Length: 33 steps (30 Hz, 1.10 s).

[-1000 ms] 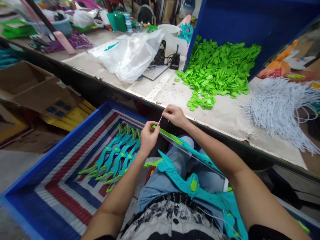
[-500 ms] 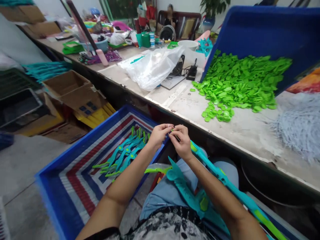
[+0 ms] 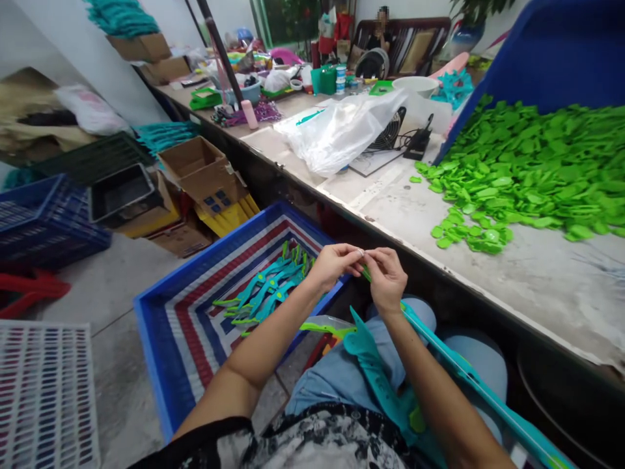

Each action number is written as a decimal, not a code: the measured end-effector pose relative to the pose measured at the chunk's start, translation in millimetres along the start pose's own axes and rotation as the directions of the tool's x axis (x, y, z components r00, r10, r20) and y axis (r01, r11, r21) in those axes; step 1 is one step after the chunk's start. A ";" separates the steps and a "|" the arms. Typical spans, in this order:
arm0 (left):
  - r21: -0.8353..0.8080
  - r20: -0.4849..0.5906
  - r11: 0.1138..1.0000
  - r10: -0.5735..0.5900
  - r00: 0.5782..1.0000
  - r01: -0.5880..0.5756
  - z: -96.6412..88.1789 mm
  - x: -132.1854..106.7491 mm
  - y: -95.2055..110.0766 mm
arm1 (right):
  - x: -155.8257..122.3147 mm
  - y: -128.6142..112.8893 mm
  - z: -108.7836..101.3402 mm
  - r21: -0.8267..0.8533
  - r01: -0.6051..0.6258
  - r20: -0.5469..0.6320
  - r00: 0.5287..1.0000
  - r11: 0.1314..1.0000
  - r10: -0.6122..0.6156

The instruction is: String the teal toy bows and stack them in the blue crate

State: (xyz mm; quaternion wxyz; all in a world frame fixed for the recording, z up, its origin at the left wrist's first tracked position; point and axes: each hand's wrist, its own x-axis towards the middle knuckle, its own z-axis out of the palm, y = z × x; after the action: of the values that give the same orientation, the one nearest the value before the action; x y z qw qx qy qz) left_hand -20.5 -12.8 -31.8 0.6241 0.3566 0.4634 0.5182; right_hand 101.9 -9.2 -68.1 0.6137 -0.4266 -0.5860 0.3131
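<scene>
My left hand (image 3: 336,266) is closed in a pinch on a thin white string (image 3: 360,253). My right hand (image 3: 387,277) meets it fingertip to fingertip, also pinching at the string; the exact hold is hidden by the fingers. Beneath the right fingers shows the green tip of a long teal-and-green plastic toy bow (image 3: 454,361), which slants across my lap under the right forearm, with a white line along it. Another wide teal piece (image 3: 374,371) lies on my thighs. Several similar teal-and-green pieces (image 3: 268,286) rest in the blue tray (image 3: 161,352) at left.
A heap of green plastic pieces (image 3: 532,176) spills from a tipped blue bin (image 3: 566,65) onto the table. A white plastic bag (image 3: 342,133) and small fan (image 3: 390,130) stand farther back. Cardboard boxes (image 3: 200,172) and a white crate (image 3: 43,391) are left. A person (image 3: 383,32) sits far off.
The view has turned left, so everything sits farther right and more crates show. My hands stay together at the string, with the right hand slightly more upright.
</scene>
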 end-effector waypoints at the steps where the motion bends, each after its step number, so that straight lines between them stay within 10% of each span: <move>1: 0.012 0.019 1.000 -0.016 1.000 0.016 -2.8 -0.9 0.5 | -0.2 -0.7 0.6 -0.017 0.017 0.006 1.000 1.000 -0.017; 14: -0.049 -0.190 0.999 0.013 0.982 -0.022 11.8 2.0 0.3 | 4.9 -5.4 -0.2 -0.104 0.174 0.132 0.978 0.979 -0.160; 20: -0.176 -0.030 0.984 -0.038 0.999 0.032 6.7 4.6 2.0 | 23.2 -2.4 -12.5 -0.062 0.227 0.185 0.960 0.972 -0.212; 33: 0.211 0.010 0.972 0.101 0.995 -0.101 7.1 1.4 -1.3 | 24.6 -3.9 -22.6 -0.203 0.184 0.267 0.955 0.962 -0.127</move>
State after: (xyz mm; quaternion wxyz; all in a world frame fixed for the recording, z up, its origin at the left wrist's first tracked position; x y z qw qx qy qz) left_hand -13.4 -11.5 -31.1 0.5551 0.4439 0.4974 0.4973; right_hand 126.6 7.3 -52.4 0.5050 -0.4027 -0.7226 0.2465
